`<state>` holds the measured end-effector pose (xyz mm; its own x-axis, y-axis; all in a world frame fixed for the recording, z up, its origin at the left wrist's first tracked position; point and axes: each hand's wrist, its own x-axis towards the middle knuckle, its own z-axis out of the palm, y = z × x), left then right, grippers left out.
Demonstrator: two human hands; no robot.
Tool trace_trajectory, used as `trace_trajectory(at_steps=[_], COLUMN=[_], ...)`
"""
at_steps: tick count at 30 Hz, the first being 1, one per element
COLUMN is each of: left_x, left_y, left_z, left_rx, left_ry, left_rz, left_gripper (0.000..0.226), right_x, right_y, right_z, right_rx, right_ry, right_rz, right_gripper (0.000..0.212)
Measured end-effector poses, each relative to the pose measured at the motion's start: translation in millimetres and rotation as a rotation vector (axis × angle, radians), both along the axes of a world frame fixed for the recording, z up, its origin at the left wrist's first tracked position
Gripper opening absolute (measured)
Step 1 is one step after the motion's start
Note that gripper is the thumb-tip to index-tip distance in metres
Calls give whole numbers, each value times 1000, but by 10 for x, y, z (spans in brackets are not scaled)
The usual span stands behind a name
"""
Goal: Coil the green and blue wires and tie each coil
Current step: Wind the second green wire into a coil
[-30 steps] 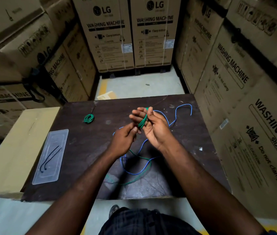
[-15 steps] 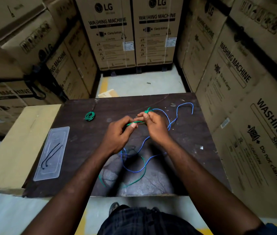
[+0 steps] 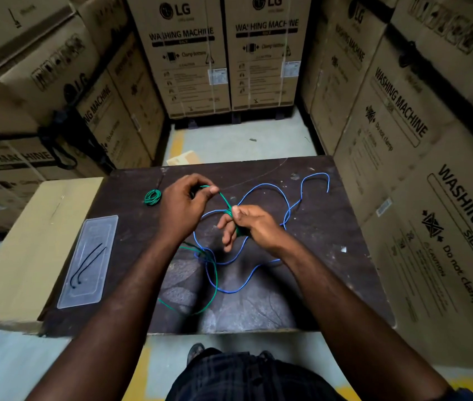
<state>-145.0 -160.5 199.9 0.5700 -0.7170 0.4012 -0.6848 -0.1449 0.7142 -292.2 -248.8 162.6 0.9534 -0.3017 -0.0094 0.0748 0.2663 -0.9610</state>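
**Coiling the green wire, seen from the head camera.** Nearest us, toward the front edge of the surface (image 3: 330, 270), the slack of the green wire (image 3: 216, 280) and the blue wire (image 3: 228, 292) lies in loose loops that cross one another just below the hands.

Above the slack, the right hand (image 3: 254, 227) pinches a small green bundle (image 3: 237, 228) between thumb and curled fingers. We cannot tell how many turns it holds. From the bundle a short taut run of green rises leftward to the left hand (image 3: 184, 206), whose thumb and forefinger pinch the wire.

We judge the step in hand to be winding the green wire, with its tying and all of the blue wire yet to come. To do it well, we would:
- hold the right-hand pinch firm so the turns cannot spring apart;
- feed each turn under light, even tension;
- lay each turn beside the last at the same size;
- lift the green slack clear of the blue where they cross, lest a snag drag the blue along.

To the left a clear tray (image 3: 70, 296) holds two black ties (image 3: 87, 263). Just beyond the left hand a small green coil (image 3: 152, 197) rests on the surface, apart from both hands. The blue wire's far end curls toward the right rear corner. Washing-machine cartons (image 3: 189, 53) enclose the surface behind and on both sides.
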Motion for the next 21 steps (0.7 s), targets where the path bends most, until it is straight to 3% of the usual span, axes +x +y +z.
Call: trace_trajectory(at_steps=[7, 11, 13, 15, 21], left_x=[143, 68, 67, 42, -92], left_y=[-17, 11, 30, 46, 137], left_z=[-259, -347, -371, -340, -316], left_rx=[274, 369, 437, 481, 462], left_ry=[175, 192, 196, 177, 312], left_rz=[-29, -97, -189, -292, -453], left_gripper=[30, 17, 11, 27, 26], right_x=[-57, -57, -76, -76, 18], right_y=[70, 64, 66, 72, -19], right_z=[183, 216, 246, 265, 204], right_rx=[246, 340, 345, 356, 467], right_ry=[-171, -234, -219, -222, -338], right_rz=[81, 79, 46, 0, -229], right_gripper=[22, 24, 22, 23, 34])
